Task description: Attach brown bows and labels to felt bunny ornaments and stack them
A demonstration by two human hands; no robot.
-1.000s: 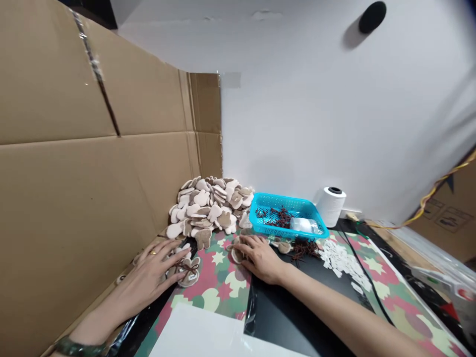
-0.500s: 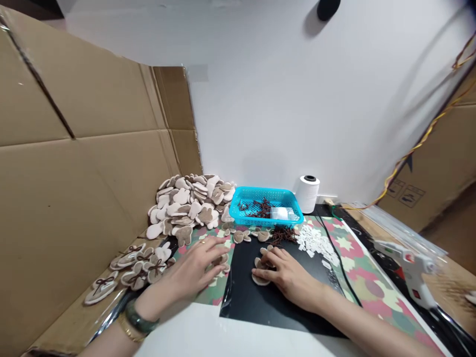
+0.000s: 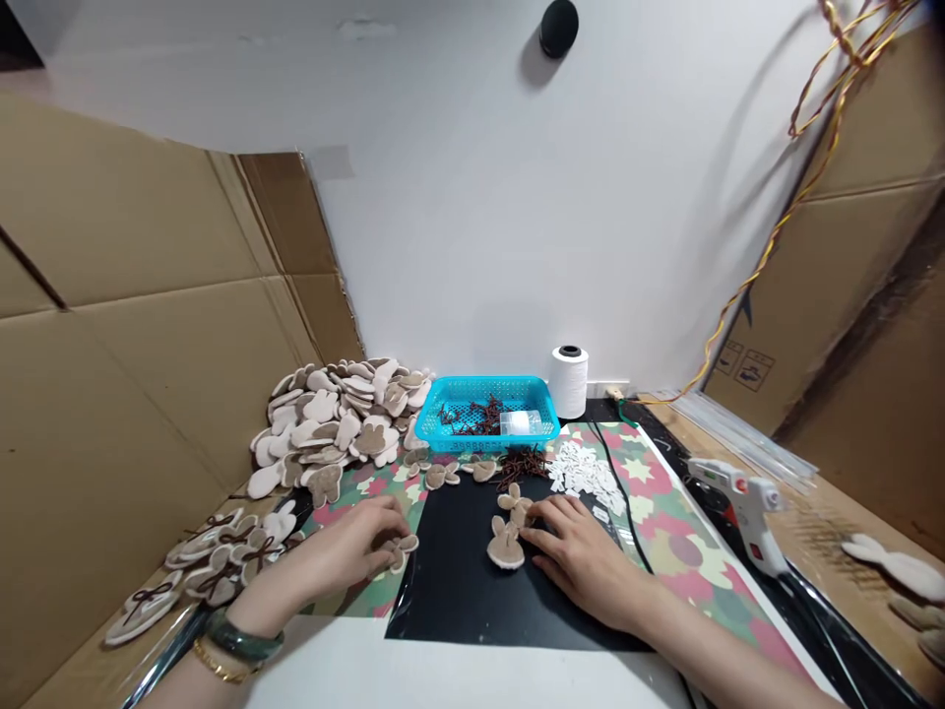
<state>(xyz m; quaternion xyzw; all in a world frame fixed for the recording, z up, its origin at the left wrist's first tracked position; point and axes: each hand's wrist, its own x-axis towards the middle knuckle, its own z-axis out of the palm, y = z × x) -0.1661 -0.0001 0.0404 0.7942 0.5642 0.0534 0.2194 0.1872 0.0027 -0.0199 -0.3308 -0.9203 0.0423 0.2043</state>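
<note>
My right hand [image 3: 583, 556] lies on the black mat [image 3: 458, 601], fingers spread, fingertips touching a brown rabbit-shaped felt piece [image 3: 506, 544]; a second such piece [image 3: 515, 503] lies just behind it. My left hand [image 3: 354, 547] rests on the patterned sheet [image 3: 668, 522] with its fingers curled over another felt rabbit [image 3: 401, 547] at the mat's left edge. A big heap of felt rabbits [image 3: 336, 421] sits at the back left. Rabbits with dark bows [image 3: 221, 556] lie in a row left of my left hand.
A turquoise basket [image 3: 483, 411] holds dark bows and a clear packet. Loose dark bows [image 3: 523, 463], white labels [image 3: 583, 475], a white thread spool [image 3: 569, 380] and a glue gun [image 3: 742, 497] stand around. Cardboard walls [image 3: 133, 354] close the left and right sides.
The view swung right and down. My right hand drew a felt rabbit back onto the black mat. My left hand left the bowed rabbits and moved right onto another piece.
</note>
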